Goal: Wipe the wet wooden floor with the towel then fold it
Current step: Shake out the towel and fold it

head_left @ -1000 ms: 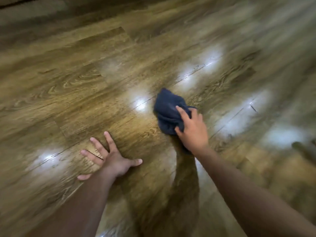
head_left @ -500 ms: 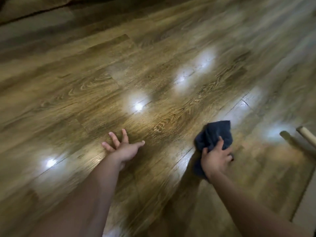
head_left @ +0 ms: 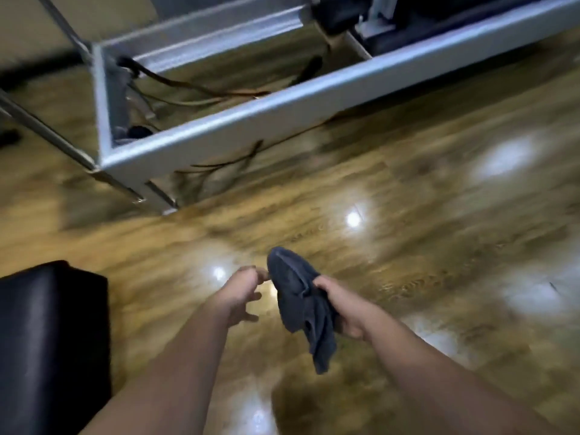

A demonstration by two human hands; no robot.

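The right hand (head_left: 343,304) keeps its grip clamped on the bunched towel (head_left: 301,304), held clear above the wooden floor (head_left: 423,246), with the loose end hanging below the grip. This suits a change from wiping to folding (a judgement). The left hand (head_left: 240,293), fingers loosely curled and holding nothing, sits just left of the towel's upper edge, probably to catch a corner. Beyond the grip stands a metal frame (head_left: 251,117) with cables (head_left: 204,92); a black seat (head_left: 50,340) lies far left. Neither blocks the hands.
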